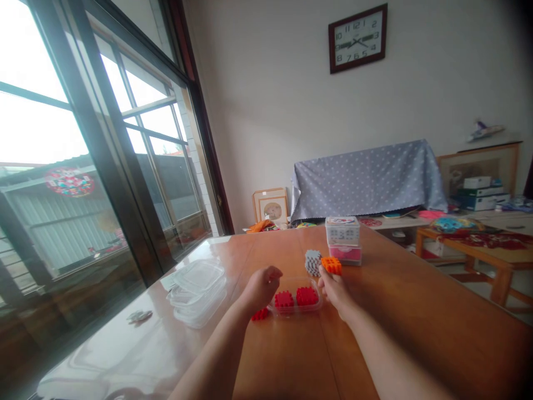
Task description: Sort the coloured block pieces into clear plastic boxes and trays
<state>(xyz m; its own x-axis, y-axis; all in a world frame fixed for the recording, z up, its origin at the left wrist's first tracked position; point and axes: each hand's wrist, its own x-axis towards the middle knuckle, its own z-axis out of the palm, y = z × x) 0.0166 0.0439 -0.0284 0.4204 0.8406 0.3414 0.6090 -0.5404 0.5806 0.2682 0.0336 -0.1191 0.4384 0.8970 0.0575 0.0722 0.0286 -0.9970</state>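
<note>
A clear plastic container (295,312) on the wooden table holds two stacks of red notched pieces (307,296). My left hand (264,286) is over the container's left rim, its fingers curled; what they hold, if anything, is too small to tell. Below it, more red pieces (260,315) lie beside the container. My right hand (333,286), right of the container, has its fingers on an orange notched stack (332,265). Just left of the orange stack stands a grey notched stack (313,263).
Clear lids and containers (199,291) are piled on the table's left. Behind the orange stack stand stacked clear boxes (343,240), the lower one pink. A small silvery item (140,316) lies near the left edge. A wooden stool (491,250) stands at the right.
</note>
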